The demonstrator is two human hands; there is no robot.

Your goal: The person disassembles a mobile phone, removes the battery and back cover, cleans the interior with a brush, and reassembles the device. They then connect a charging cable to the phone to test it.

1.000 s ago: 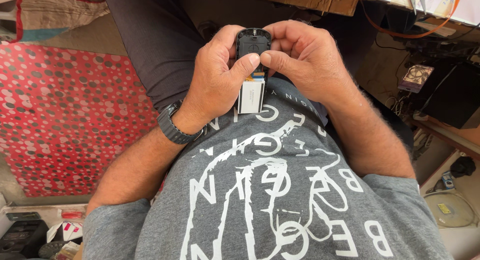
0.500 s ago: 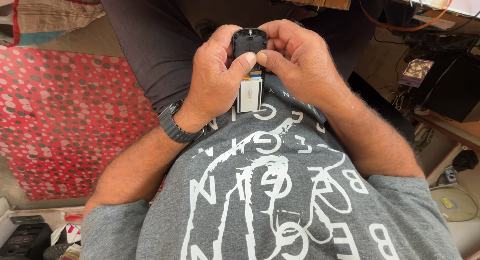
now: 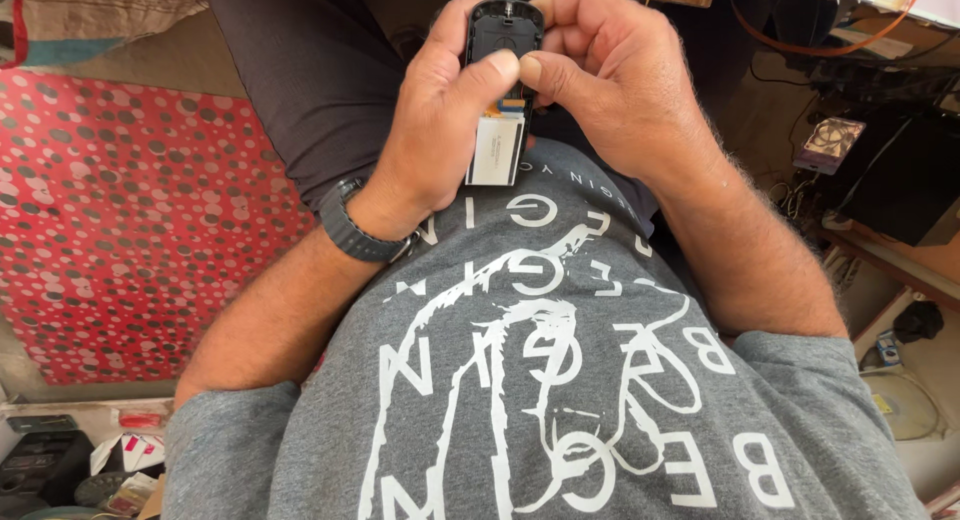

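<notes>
Both my hands hold a small black device [image 3: 503, 35] close to my stomach, over my dark trousers. A white rectangular battery-like block [image 3: 496, 150] sticks out of its lower end. My left hand [image 3: 440, 120], with a dark watch on the wrist, grips the device from the left, its thumb pressed on the back. My right hand [image 3: 610, 80] grips it from the right, thumb tip meeting the left thumb just above the white block.
A red mat with grey and white dots [image 3: 120, 230] covers the floor at left. Small clutter and boxes [image 3: 60, 460] lie at the bottom left. Cables and dark equipment [image 3: 860, 140] sit on wooden shelves at right.
Both hands keep hold of the device. The thumbs have come closer together above the white block; the view has shifted only slightly.
</notes>
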